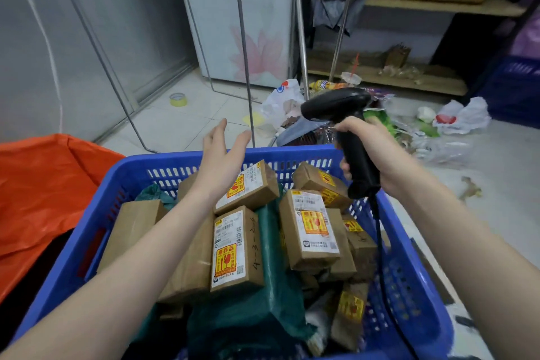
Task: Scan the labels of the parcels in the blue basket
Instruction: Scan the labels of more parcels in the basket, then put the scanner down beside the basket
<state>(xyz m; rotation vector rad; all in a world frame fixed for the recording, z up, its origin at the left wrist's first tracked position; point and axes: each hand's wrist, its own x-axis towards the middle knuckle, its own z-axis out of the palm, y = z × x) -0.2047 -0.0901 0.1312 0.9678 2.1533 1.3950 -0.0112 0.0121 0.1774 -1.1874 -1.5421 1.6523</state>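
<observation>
Parcels [236, 248] below empty left fingers [233, 137]

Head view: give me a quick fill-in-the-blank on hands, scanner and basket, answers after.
1. The right hand grips a black ____.
2. The left hand is open and holds ____.
3. The cardboard parcels lie in a ____ plastic basket.
4. The roll of tape lies on the ____.

Answers: scanner; nothing; blue; floor
</observation>
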